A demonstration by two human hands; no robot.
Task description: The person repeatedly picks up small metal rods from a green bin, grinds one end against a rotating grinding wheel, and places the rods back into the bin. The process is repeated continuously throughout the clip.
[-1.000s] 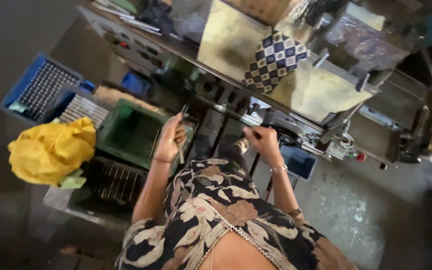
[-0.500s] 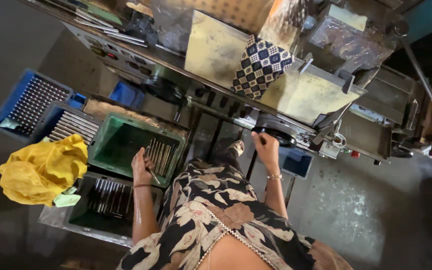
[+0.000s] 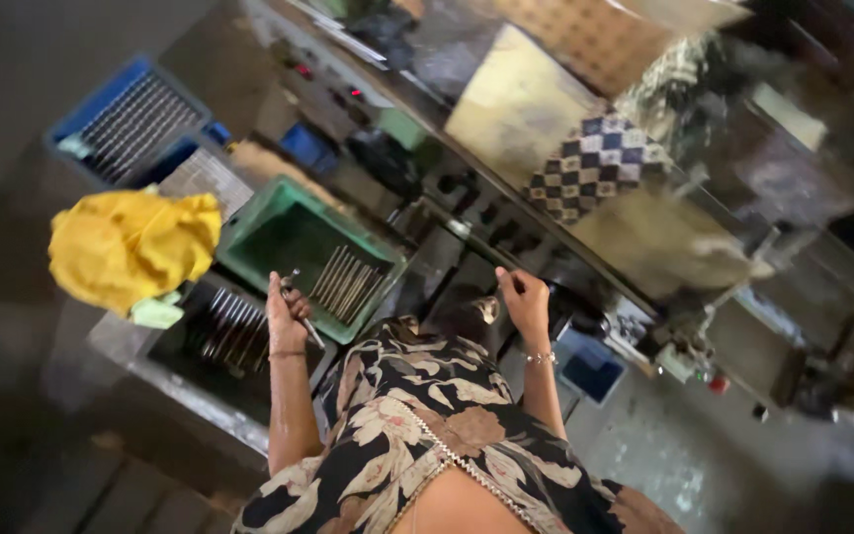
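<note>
- Over the near rim of the green crate, our left hand is closed around a thin metal rod, which sticks out above and below the fist.
- Inside the green crate, a loose bundle of similar metal rods lies against the right-hand wall, just beside our left hand but not touching it.
- Further right, our right hand is raised toward the dark front of the machine; its fingers are curled, and we cannot tell whether they grip anything, as the spot is dark and blurred.
- A beaded bracelet sits on our right wrist, and a thin band shows on the left wrist too.
- Below the green crate, a grey tray holds another row of dark rods, just left of our left forearm.
- A crumpled yellow cloth lies over the corner where the grey tray and the green crate meet.
- Up and to the left, a blue crate is filled with rows of rods, well apart from both hands.
- On top of the machine, a blue-and-white chequered cloth rests beside a pale yellow sheet.
- A small blue bin stands on the floor to the right of our right forearm.
- Our flower-patterned garment fills the bottom middle of the view.
</note>
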